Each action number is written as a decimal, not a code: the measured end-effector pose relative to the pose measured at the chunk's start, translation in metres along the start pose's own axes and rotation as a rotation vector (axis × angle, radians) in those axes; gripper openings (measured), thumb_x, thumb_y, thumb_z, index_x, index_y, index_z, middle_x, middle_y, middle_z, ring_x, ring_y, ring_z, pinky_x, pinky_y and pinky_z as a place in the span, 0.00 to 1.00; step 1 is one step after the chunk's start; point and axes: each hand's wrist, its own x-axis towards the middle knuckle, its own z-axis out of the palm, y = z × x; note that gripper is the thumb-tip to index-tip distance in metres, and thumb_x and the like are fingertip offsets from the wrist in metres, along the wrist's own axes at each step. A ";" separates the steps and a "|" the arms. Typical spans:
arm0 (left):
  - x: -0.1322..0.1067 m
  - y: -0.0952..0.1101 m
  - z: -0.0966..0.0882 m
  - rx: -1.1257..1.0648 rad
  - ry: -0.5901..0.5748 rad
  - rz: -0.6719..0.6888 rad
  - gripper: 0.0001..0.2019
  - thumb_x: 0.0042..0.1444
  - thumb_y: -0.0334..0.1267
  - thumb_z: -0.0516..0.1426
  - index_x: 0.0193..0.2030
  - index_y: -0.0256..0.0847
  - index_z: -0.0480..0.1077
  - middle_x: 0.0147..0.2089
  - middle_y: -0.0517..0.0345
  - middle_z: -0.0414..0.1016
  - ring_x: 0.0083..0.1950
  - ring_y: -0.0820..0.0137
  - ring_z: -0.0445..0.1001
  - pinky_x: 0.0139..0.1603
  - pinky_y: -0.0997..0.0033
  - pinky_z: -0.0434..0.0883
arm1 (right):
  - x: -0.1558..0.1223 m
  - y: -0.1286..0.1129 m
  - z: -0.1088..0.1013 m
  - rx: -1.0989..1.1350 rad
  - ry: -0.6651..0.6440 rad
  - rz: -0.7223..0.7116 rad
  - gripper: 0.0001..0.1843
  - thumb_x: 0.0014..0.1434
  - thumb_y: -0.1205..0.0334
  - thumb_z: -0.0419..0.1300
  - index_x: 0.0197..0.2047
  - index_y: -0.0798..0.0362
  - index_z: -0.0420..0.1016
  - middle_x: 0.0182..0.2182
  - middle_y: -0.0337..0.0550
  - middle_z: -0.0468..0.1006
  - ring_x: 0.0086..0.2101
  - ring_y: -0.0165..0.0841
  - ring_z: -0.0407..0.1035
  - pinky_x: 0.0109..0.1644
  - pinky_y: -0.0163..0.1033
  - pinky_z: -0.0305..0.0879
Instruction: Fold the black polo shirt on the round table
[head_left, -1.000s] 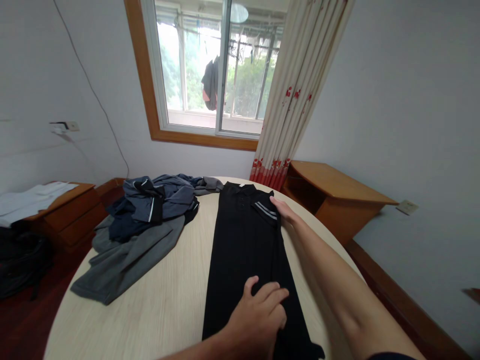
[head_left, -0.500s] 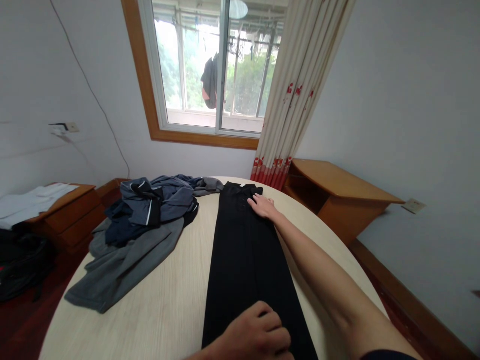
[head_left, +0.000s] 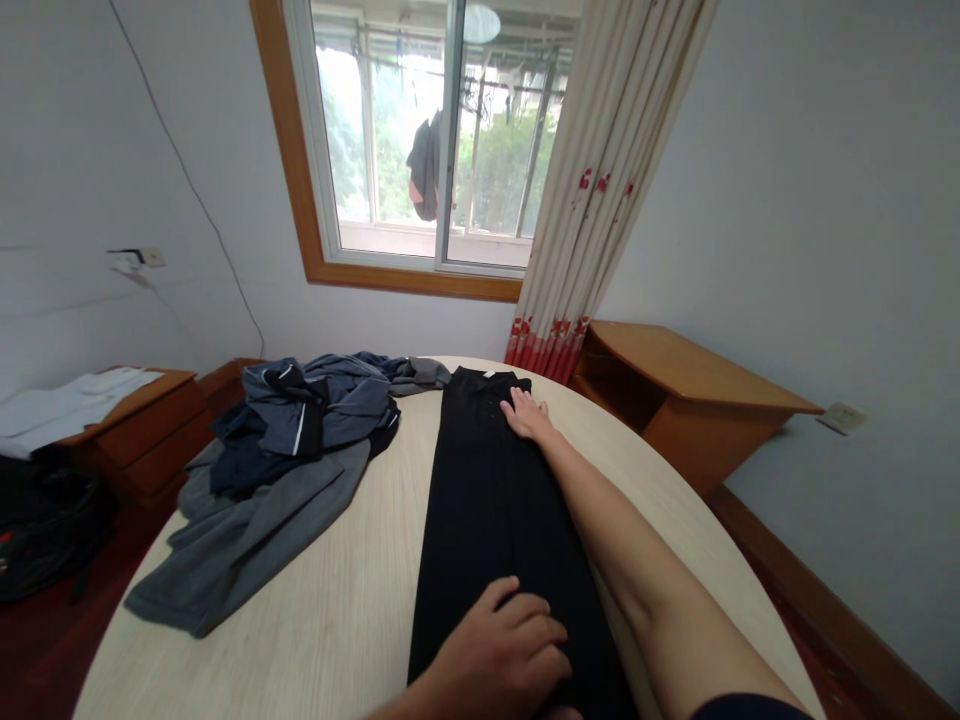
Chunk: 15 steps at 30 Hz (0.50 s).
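A pair of black trousers (head_left: 480,500) lies lengthwise on the round table (head_left: 360,590), its waistband and a small white label at the far end. My right hand (head_left: 527,414) rests flat near the waistband on the right edge, fingers stretched out. Close to me, my left hand (head_left: 506,645) is over the leg part, its fingers loosely bent and apart, with no cloth visibly gripped. My left hand and the frame's lower edge hide the near end of the trousers.
A heap of grey and navy clothes (head_left: 300,430) covers the table's left side. A wooden desk (head_left: 697,370) stands at the right by the curtain (head_left: 592,180). On the left are a drawer cabinet (head_left: 154,430) with papers and a black bag (head_left: 45,530).
My left hand has shifted slightly forward and left over the trousers, and its fingers have loosened and spread. My right hand stays by the waistband.
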 end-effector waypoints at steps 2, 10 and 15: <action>-0.003 -0.006 -0.007 0.048 -0.025 -0.105 0.24 0.65 0.57 0.53 0.57 0.41 0.69 0.65 0.49 0.70 0.66 0.55 0.65 0.65 0.47 0.62 | 0.014 0.005 0.002 -0.019 -0.031 0.022 0.40 0.70 0.40 0.34 0.76 0.57 0.40 0.74 0.50 0.41 0.72 0.42 0.36 0.72 0.61 0.32; -0.009 -0.015 0.018 0.173 -0.111 -0.080 0.23 0.69 0.46 0.51 0.69 0.51 0.59 0.73 0.51 0.59 0.71 0.53 0.59 0.66 0.40 0.62 | 0.065 0.008 0.009 -0.013 -0.082 0.028 0.53 0.61 0.24 0.36 0.76 0.54 0.41 0.74 0.51 0.38 0.72 0.49 0.32 0.70 0.66 0.27; -0.006 -0.018 0.013 0.132 -0.145 -0.088 0.23 0.70 0.47 0.49 0.69 0.49 0.59 0.72 0.50 0.59 0.71 0.52 0.60 0.65 0.39 0.63 | 0.081 0.018 0.006 0.174 -0.048 0.017 0.48 0.63 0.28 0.25 0.75 0.47 0.48 0.73 0.47 0.46 0.71 0.48 0.37 0.70 0.67 0.32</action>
